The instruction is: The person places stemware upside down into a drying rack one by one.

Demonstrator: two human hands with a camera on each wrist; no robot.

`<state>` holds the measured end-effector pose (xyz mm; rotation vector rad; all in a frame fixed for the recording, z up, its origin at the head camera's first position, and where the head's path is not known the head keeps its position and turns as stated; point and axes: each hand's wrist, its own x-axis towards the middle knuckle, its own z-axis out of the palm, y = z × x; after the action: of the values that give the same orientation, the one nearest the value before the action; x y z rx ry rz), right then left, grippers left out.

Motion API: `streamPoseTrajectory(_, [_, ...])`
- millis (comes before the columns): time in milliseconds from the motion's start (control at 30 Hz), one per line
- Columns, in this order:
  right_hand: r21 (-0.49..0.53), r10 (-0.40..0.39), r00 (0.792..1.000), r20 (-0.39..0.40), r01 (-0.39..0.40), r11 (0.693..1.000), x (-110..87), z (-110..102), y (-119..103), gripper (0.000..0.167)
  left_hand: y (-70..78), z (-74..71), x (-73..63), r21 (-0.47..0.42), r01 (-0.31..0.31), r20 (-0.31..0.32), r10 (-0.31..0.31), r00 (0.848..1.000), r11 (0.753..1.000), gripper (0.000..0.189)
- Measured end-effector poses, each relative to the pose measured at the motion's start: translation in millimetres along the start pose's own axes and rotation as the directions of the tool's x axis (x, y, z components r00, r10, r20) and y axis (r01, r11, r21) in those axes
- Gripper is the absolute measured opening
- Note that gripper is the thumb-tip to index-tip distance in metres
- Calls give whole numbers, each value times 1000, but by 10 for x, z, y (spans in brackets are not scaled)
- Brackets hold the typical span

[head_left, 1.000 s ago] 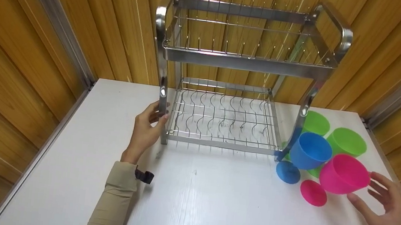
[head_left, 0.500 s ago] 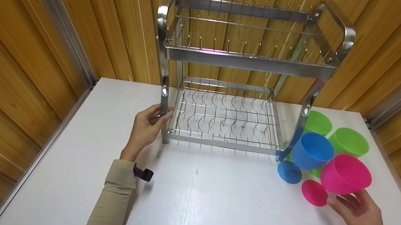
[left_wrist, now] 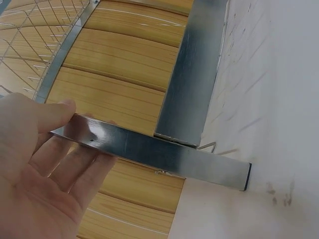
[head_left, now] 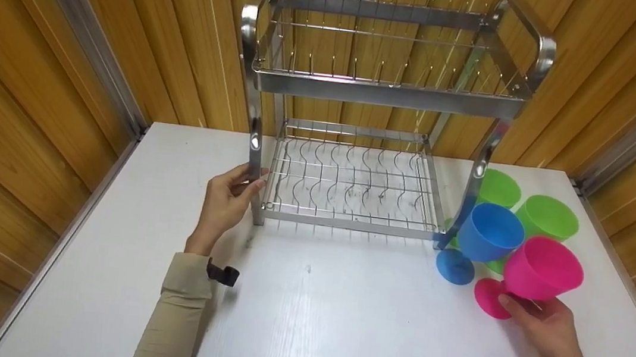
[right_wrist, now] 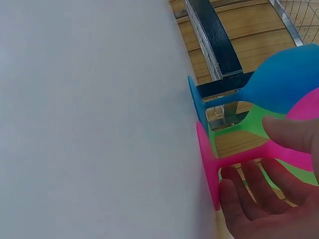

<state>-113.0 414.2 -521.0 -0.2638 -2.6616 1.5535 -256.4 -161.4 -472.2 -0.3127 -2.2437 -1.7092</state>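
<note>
A two-tier metal dish rack (head_left: 387, 95) stands on the white table. My left hand (head_left: 225, 207) holds its left front leg (left_wrist: 134, 148); in the left wrist view the thumb lies on one side and the fingers behind. At the right, my right hand (head_left: 549, 329) is at the stem of an upright pink goblet (head_left: 544, 270). In the right wrist view the thumb (right_wrist: 289, 133) stands apart from the pink stem (right_wrist: 244, 155), and the fingers reach behind it, near the round base. The head view partly hides these fingers behind the bowl.
A blue goblet (head_left: 490, 234) stands between the pink one and the rack's right front leg. Two green goblets (head_left: 547, 218) stand behind, one partly hidden by that leg. Wood-patterned panels (head_left: 50, 112) with metal edge strips surround the white table (head_left: 349, 326).
My right hand has moved left and inward from beside the pink goblet's bowl to its stem below. The left hand stays on the rack's leg. The view has shifted slightly.
</note>
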Motion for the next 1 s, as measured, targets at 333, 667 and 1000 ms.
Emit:
streamPoseTrajectory(333, [-17, -10, 1000, -22, 9, 1000, 105, 55, -6, 62, 21, -18, 4, 38, 3, -8, -3, 1000, 999, 35])
streamPoseTrajectory(667, [13, -7, 1000, -6, 8, 1000, 36, 15, -27, 58, 23, 6, -21, 48, 7, -6, -7, 1000, 999, 33])
streamPoseTrajectory(1000, [-44, 19, 1000, 14, -19, 999, -74, -54, -146, 64, 41, 12, -3, 81, -11, -29, 13, 999, 997, 31])
